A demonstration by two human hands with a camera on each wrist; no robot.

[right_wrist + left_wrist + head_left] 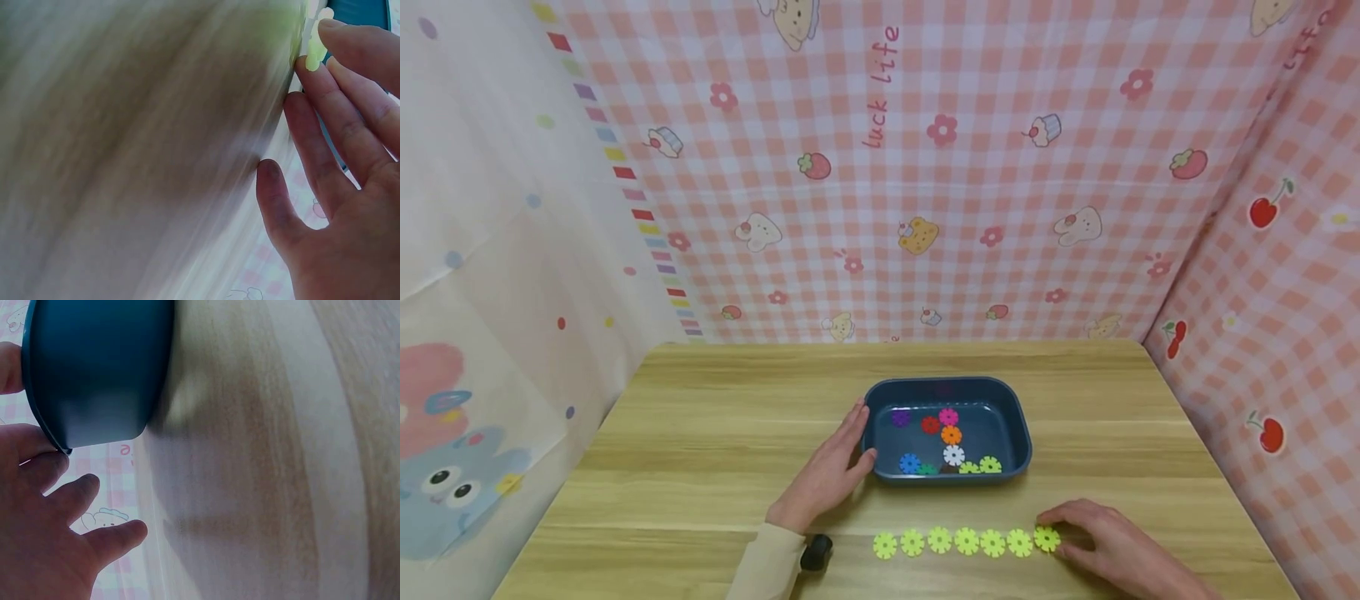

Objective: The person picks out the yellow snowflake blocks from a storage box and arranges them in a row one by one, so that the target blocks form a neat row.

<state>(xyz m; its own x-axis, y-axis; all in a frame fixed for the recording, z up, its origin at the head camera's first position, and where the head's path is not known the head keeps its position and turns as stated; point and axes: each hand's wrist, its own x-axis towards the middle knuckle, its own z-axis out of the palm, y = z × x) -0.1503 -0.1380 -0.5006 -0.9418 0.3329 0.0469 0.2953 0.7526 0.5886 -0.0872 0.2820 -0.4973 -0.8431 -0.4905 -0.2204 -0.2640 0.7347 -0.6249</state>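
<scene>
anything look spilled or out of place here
Nothing stands out: the tray sits upright, assorted pieces lie inside it, and seven yellow-green pieces form a roughly straight row on the table. No damage shows.

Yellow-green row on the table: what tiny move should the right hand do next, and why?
Probably the right hand should let go of the yellow-green piece it pinches, since that piece sits at the right end, lined up with the row.

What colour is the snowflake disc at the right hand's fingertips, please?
The snowflake disc is bright yellow-green; the head view shows it best.
</scene>
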